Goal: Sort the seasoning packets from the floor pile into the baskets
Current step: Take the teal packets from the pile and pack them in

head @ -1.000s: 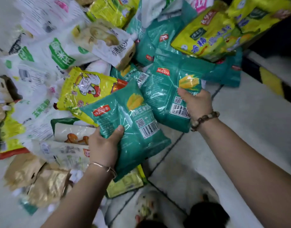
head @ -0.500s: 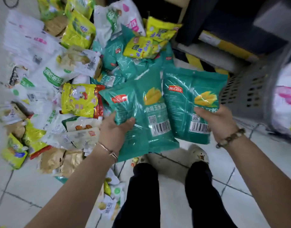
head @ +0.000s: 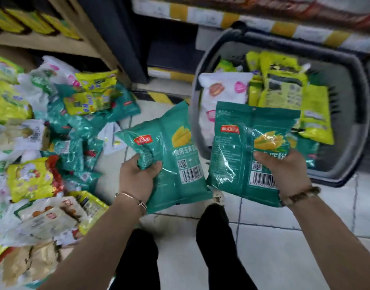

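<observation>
Two glossy teal plastic packets: first packet (head: pixel 175 160) is gripped by left hand (head: pixel 138 178), second packet (head: pixel 240 143) by right hand (head: pixel 284 172). Grey plastic basket (head: pixel 347 84) is set beyond right hand, mixed packet pile (head: pixel 75 130) outside left hand.

Hands, two: left hand (head: pixel 138 176), right hand (head: pixel 284 170). Held teal packets, two: left teal packet (head: pixel 175 164), right teal packet (head: pixel 236 147). Grey basket (head: pixel 366 114), one, holding one white packet (head: pixel 221 88). Bracelets, two: metal bracelet (head: pixel 136 198), beaded bracelet (head: pixel 301 195). Floor pile (head: pixel 79 126): overlapping packets, not countable.

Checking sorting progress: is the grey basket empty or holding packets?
Partly filled: the grey basket holds yellow-green packets, a white packet and a teal one; its right side shows bare wall.
</observation>
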